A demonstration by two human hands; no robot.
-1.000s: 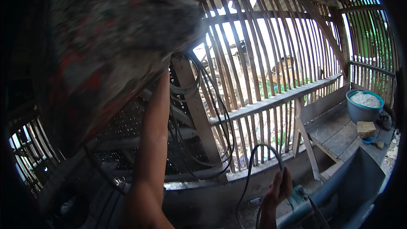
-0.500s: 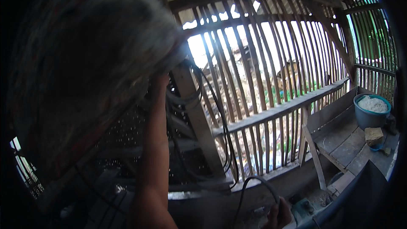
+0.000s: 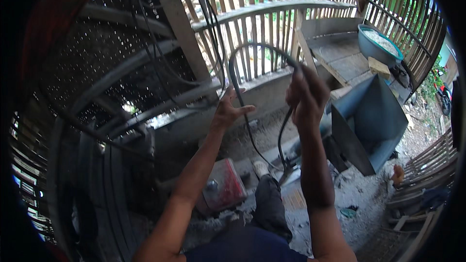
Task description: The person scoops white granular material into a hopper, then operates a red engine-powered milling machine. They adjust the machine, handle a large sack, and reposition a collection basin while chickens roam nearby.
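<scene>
My right hand [image 3: 308,92] is closed around a black flexible loop [image 3: 257,45] that looks like a drive belt. From that fist it arches over to the left, then both sides run down toward the floor ahead of my foot, where they come close together. My left hand [image 3: 227,111] is open beside the loop's left side, thumb stretched out and fingers apart. Whether it touches the loop I cannot tell. Further up on the left, more black loops [image 3: 213,19] hang along a wooden post [image 3: 180,29].
A blue-grey metal hopper [image 3: 374,111] stands at the right. Behind it, a wooden bench [image 3: 335,51] carries a basin [image 3: 371,51] of white stuff and a tan block [image 3: 378,68]. A red and grey box-like thing [image 3: 223,187] lies near my leg [image 3: 269,204]. Slatted walls surround the place.
The view has tipped downward. My left hand has come down from a raised place at the upper left to beside the loop. My right hand now holds the loop higher in view.
</scene>
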